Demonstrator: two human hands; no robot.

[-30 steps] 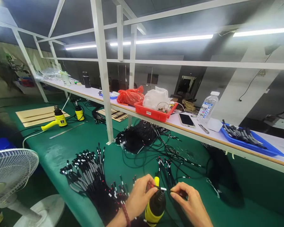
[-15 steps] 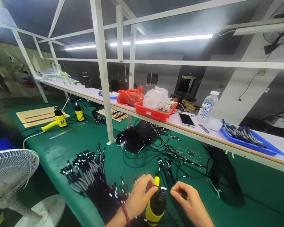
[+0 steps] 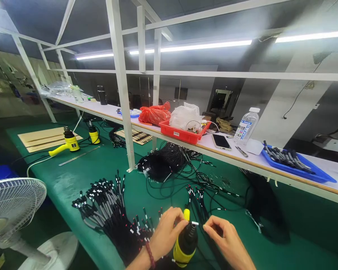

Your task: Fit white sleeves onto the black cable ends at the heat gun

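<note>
A yellow and black heat gun [image 3: 185, 243] stands nozzle-up at the near edge of the green bench [image 3: 107, 165]. My left hand [image 3: 166, 232] is closed in a pinch beside the nozzle, holding one end of a thin black cable [image 3: 193, 223] with a white sleeve. Across the nozzle, my right hand [image 3: 224, 240] pinches the cable's other side. A bundle of finished black cables [image 3: 109, 210] with white and red marks lies left of my hands. More loose cable ends [image 3: 197, 197] lie just beyond the gun.
A white fan [image 3: 14, 206] stands at the near left. Two more yellow heat guns [image 3: 69, 142] sit far left by cardboard sheets. A shelf holds a red tray [image 3: 183, 134], a phone [image 3: 221, 141], a water bottle [image 3: 246, 125] and a blue tray [image 3: 297, 165]. A white post [image 3: 124, 97] rises mid-bench.
Both hands stay at the gun's nozzle with the cable; they have shifted only slightly. The view has drifted a little.
</note>
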